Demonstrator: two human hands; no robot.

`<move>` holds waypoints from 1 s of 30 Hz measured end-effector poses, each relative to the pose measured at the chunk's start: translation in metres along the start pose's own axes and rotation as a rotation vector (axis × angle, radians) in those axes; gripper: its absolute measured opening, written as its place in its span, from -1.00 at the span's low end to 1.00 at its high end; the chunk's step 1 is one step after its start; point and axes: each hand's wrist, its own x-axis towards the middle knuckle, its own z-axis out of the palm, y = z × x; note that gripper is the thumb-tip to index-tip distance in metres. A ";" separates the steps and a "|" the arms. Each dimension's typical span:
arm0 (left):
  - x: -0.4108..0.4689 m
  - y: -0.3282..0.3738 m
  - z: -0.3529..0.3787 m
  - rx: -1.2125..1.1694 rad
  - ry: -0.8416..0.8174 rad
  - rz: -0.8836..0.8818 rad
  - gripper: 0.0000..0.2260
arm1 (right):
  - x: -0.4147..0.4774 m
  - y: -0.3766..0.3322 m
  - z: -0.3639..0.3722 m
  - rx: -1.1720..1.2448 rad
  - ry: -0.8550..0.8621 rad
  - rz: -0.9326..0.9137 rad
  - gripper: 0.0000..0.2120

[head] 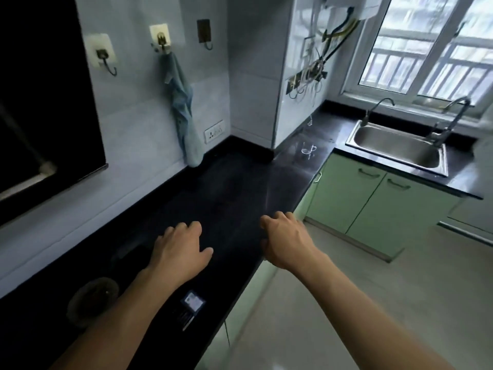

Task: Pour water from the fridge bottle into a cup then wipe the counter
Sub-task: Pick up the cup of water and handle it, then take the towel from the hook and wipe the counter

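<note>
My left hand (pixel 180 247) rests palm down on the black counter (pixel 226 188), fingers curled loosely and holding nothing. My right hand (pixel 285 236) lies over the counter's front edge, fingers bent, also without anything in it. A clear glass cup (pixel 308 150) stands far back on the counter, near the corner by the sink. A blue-grey cloth (pixel 184 113) hangs from a wall hook above the counter's back edge. No bottle or fridge is in view.
A steel sink (pixel 397 148) with two taps sits at the right under the window. Green cabinets (pixel 373 198) stand below it. A gas hob with a burner (pixel 93 297) is by my left forearm. A socket (pixel 214 131) is on the wall.
</note>
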 end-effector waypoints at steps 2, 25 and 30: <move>0.027 0.011 -0.005 -0.006 0.005 0.015 -0.62 | 0.017 0.018 -0.001 0.027 -0.011 0.021 -0.70; 0.321 0.056 -0.147 -0.395 0.511 -0.527 -0.76 | 0.337 0.132 -0.074 0.139 -0.032 -0.531 -0.70; 0.404 0.019 -0.178 -0.542 0.584 -0.595 -0.57 | 0.374 0.113 -0.091 0.183 -0.004 -0.563 -0.67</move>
